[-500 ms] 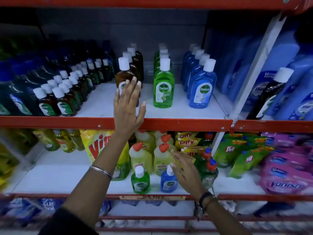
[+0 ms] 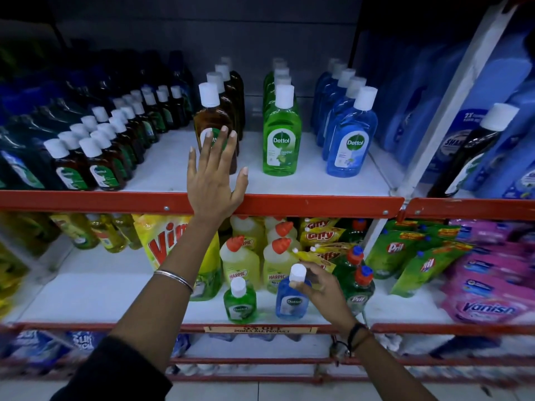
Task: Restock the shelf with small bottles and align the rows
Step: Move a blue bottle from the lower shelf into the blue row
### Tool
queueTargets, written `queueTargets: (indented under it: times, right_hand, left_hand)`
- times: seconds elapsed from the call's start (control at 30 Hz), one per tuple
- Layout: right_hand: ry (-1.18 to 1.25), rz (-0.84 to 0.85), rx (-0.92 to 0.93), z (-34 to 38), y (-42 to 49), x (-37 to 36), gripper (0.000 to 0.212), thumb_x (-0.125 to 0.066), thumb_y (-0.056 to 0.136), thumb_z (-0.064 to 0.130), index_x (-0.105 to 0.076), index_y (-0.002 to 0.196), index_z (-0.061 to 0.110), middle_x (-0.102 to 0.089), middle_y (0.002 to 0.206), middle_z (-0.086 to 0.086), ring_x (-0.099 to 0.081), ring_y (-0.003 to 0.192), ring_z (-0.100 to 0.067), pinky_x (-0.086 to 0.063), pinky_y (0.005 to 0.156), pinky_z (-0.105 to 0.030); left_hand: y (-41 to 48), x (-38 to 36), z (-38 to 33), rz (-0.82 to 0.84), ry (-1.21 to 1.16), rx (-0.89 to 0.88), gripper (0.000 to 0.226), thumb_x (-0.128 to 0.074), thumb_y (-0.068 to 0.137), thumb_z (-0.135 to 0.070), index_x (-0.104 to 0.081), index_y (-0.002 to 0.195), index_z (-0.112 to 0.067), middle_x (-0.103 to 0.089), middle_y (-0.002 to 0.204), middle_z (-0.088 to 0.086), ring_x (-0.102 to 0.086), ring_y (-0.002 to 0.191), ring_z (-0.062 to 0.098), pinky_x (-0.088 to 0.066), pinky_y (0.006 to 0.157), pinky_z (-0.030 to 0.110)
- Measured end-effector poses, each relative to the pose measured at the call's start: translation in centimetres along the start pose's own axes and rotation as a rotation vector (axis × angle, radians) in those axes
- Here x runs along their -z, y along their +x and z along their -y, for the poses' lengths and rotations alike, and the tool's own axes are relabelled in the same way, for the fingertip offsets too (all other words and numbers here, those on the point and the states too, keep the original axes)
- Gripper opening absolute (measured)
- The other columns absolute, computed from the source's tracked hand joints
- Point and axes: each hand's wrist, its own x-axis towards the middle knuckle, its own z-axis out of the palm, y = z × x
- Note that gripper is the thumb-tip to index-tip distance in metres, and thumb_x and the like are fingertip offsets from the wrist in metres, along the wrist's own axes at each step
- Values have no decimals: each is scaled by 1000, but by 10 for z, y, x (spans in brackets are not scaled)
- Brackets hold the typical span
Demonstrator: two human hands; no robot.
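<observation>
My left hand (image 2: 212, 180) is spread flat, fingertips against the front brown Dettol bottle (image 2: 212, 117) on the upper shelf (image 2: 318, 204); it holds nothing. To its right stand a row of green Dettol bottles (image 2: 280, 134) and a row of blue Dettol bottles (image 2: 351, 140). On the lower shelf (image 2: 101, 296) my right hand (image 2: 321, 285) grips the neck of a small blue bottle (image 2: 291, 302). A small green bottle (image 2: 239, 302) stands just left of it.
Rows of small brown bottles (image 2: 95, 166) fill the upper shelf's left side. Behind the small bottles stand Harpic bottles (image 2: 240, 261), a Vim pouch (image 2: 162, 244), Pril bottles (image 2: 359, 285) and pink Vanish pouches (image 2: 489, 302). A white divider (image 2: 451, 105) bounds the upper shelf's right side.
My right hand has moved left and closed on the neck of the small blue bottle. My left hand stays spread against the brown bottle.
</observation>
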Motion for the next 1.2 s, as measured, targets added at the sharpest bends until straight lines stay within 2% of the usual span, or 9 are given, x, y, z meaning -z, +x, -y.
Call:
queueTargets:
  times: [0.13, 0.27, 0.37, 0.47, 0.57, 0.77, 0.9, 1.07, 1.2]
  right_hand:
    - [72, -98, 135, 41, 5, 20, 30, -73, 79, 28, -64, 108, 32, -71, 106, 7, -66, 96, -4, -53, 81, -22]
    - [162, -187, 321, 96, 10, 45, 35, -71, 76, 48, -65, 106, 31, -72, 101, 13, -67, 94, -9, -55, 80, -24]
    - [231, -284, 435, 135, 18, 65, 26, -71, 77, 34, -65, 102, 27, -73, 95, 13, -68, 89, -11, -56, 77, -25]
    - [272, -404, 521, 171, 29, 89, 30, -69, 76, 37, -66, 102, 22, -72, 95, 2, -67, 91, -18, -56, 81, -33]
    - [378, -493, 539, 202, 43, 112, 29, -69, 76, 37, -68, 100, 19, -70, 97, -8, -65, 92, -21, -55, 84, -38]
    - [329, -637, 562, 225, 82, 141, 20, -68, 81, 33, -67, 98, 22, -70, 93, 0, -63, 88, -15, -54, 84, -34]
    - [239, -657, 519, 210, 105, 143, 20, -67, 85, 25, -67, 103, 16, -69, 94, -2, -62, 86, -13, -53, 84, -35]
    - [160, -643, 457, 192, 118, 143, 29, -68, 85, 27, -68, 109, 11, -71, 102, -7, -62, 91, -17, -53, 88, -37]
    - [142, -616, 448, 189, 117, 139, 31, -69, 85, 26, -68, 111, 11, -71, 104, -4, -63, 90, -9, -52, 85, -25]
  left_hand:
    - [0, 2, -1, 17, -11, 12, 60, -38, 96, -42, -26, 151, -22, -31, 157, 1, -22, 147, 22, -14, 119, 47]
    - [-1, 4, 0, 44, -35, 11, 60, -39, 96, -40, -24, 151, -24, -30, 157, 1, -20, 148, 20, -13, 119, 48]
    - [-2, 6, 1, 65, -41, 17, 60, -38, 95, -41, -23, 152, -26, -29, 157, 0, -19, 148, 20, -14, 118, 49]
    - [-2, 6, 1, 87, -45, 22, 60, -37, 96, -42, -22, 152, -27, -29, 158, 0, -18, 148, 19, -15, 118, 50]
    - [-2, 7, 1, 104, -56, 32, 59, -35, 96, -43, -23, 152, -27, -30, 157, 0, -19, 148, 19, -15, 118, 48]
    - [-3, 8, 1, 118, -61, 46, 59, -33, 96, -44, -24, 151, -26, -31, 157, 0, -18, 148, 19, -16, 117, 47]
    - [-3, 9, 0, 126, -64, 56, 59, -33, 96, -45, -24, 151, -27, -31, 157, -1, -20, 148, 20, -17, 117, 47]
    - [-2, 9, -1, 121, -53, 61, 59, -33, 96, -45, -26, 151, -26, -32, 156, -1, -22, 147, 20, -19, 116, 47]
    - [-2, 8, -2, 121, -40, 71, 59, -33, 95, -46, -28, 150, -25, -33, 156, 0, -23, 147, 21, -21, 115, 49]
